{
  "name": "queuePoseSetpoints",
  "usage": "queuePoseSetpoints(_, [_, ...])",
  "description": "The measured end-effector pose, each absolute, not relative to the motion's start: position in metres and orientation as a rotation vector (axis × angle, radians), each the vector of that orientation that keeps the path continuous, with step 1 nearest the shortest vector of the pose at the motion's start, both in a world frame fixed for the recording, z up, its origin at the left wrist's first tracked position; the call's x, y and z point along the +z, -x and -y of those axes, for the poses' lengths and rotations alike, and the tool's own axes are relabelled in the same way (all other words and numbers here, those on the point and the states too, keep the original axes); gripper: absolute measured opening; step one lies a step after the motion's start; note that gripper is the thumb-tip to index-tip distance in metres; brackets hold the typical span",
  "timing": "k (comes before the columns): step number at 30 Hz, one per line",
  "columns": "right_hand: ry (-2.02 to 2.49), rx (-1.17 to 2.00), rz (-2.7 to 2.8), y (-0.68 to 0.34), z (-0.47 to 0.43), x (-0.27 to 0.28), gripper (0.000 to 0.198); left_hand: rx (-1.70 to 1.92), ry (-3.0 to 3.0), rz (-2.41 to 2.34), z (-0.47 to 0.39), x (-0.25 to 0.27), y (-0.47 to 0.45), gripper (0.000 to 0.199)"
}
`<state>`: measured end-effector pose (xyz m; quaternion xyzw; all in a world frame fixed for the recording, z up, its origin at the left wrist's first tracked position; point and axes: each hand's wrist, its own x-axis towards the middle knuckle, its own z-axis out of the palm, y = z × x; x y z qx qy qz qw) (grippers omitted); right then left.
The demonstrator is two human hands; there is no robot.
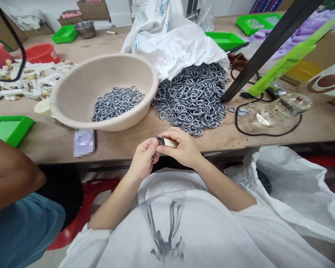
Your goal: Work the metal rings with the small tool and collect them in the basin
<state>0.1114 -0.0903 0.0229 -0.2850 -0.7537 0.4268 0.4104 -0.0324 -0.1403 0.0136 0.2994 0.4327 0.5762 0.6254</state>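
Note:
My left hand [144, 157] is closed at the table's front edge, its fingers pinched around a small dark piece that looks like one of the grey rings, mostly hidden. Touching it from the right, my right hand [185, 149] grips a small tool with a pale handle [169, 143] and a dark flat end, perhaps a blade. Just beyond my hands lies a heap of grey rings [191, 98], spilling from a white sack [178, 46]. More loose rings [117, 103] lie inside a wide beige basin [72, 87] to the left.
A phone-like object [84, 142] lies before the basin. A dark post [268, 52] rises right of the heap, near a cable and a clear bottle [287, 104]. An open white sack [296, 186] stands low right. Another person's arm [13, 171] is close on the left.

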Motion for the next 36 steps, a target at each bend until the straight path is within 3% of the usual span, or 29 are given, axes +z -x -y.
queuePoseSetpoints(7, [0.819, 1.426, 1.461, -0.107, 0.088, 0.013, 0.044, 1.282, -0.683, -0.981, 0.14, 0.017, 0.032, 0.053])
queuePoseSetpoints(23, [0.707, 1.839, 1.397, -0.096, 0.098, 0.014, 0.049, 1.405, -0.764, -1.013, 0.139, 0.013, 0.025, 0.038])
queuePoseSetpoints(29, [0.842, 1.334, 1.607, -0.108, 0.095, 0.019, 0.042, 1.429, -0.718, -1.084, 0.138, 0.013, 0.031, 0.029])
queuePoseSetpoints(36, [0.706, 1.073, 1.807, -0.108, 0.096, 0.025, 0.026, 1.303, -0.697, -1.004, 0.143, 0.019, 0.024, 0.034])
